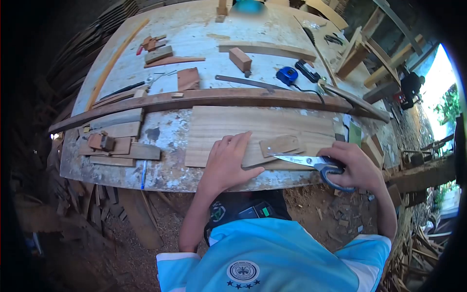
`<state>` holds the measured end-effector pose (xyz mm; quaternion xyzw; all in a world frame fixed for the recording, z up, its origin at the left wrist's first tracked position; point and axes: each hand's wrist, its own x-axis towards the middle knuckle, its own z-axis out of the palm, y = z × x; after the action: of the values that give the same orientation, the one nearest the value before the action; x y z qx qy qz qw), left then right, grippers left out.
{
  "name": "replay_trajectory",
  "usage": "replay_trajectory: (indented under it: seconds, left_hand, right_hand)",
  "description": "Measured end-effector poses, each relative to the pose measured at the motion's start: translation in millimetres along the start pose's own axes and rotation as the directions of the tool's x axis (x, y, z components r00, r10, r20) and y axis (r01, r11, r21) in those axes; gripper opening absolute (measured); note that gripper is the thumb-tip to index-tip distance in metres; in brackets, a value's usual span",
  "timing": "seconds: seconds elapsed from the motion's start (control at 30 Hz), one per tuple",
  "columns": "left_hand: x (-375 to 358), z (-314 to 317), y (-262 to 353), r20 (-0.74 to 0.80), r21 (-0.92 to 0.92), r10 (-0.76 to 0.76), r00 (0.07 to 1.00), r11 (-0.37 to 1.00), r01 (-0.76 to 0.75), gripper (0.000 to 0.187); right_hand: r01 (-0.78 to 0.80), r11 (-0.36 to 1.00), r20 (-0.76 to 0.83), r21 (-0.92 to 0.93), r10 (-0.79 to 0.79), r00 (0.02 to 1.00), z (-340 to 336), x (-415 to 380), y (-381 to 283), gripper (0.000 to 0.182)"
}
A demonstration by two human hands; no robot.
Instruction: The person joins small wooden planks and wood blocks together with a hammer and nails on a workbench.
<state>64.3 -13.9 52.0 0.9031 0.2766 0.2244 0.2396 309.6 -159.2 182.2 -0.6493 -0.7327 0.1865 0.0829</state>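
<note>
Across the stained table [165, 176] we have a wide board [219, 121] lying near the front edge. Our left hand [227, 159] rests on it, thumb spread from the fingers, pinching nothing; pressing flat should keep it steady. Our right hand [353, 164] grips the scissors [309, 160] by their handles, blades reaching over a small wood piece [281, 145] lying over the board. We do well to keep left fingers clear of the tip.

Left of my right hand [349, 163] gripping scissors [301, 160], I see the board [272, 122]; ahead lies the beam [219, 98], beyond it the tape measure [287, 75].
</note>
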Motion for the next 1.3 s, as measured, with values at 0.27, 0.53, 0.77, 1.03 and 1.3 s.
replay_trajectory:
  seconds: [0.27,0.53,0.77,1.03,1.3]
  left_hand:
    - [21,12,-1,0.135,0.072,0.014,0.991,0.997,-0.024,0.07]
    - [17,17,-2,0.046,0.046,0.023,0.999,0.999,-0.025,0.067]
    - [19,16,-2,0.062,0.021,0.032,0.998,0.999,-0.034,0.067]
    - [22,13,-1,0.081,-0.002,0.044,0.996,0.999,-0.044,0.067]
    - [26,16,-2,0.034,-0.053,0.072,0.997,0.996,-0.07,0.065]
  right_hand:
    - [-0.104,0.98,-0.039,-0.171,0.099,0.994,21,-18,13,0.045]
    - [-0.076,0.95,0.057,-0.303,0.098,0.994,19,-6,14,0.046]
    - [-0.073,0.956,0.12,-0.284,0.111,0.987,10,0,10,0.047]
    - [-0.053,0.932,0.172,-0.358,0.122,0.977,-1,9,-10,0.043]
    - [-0.024,0.843,0.213,-0.538,0.164,0.963,7,16,-29,0.04]
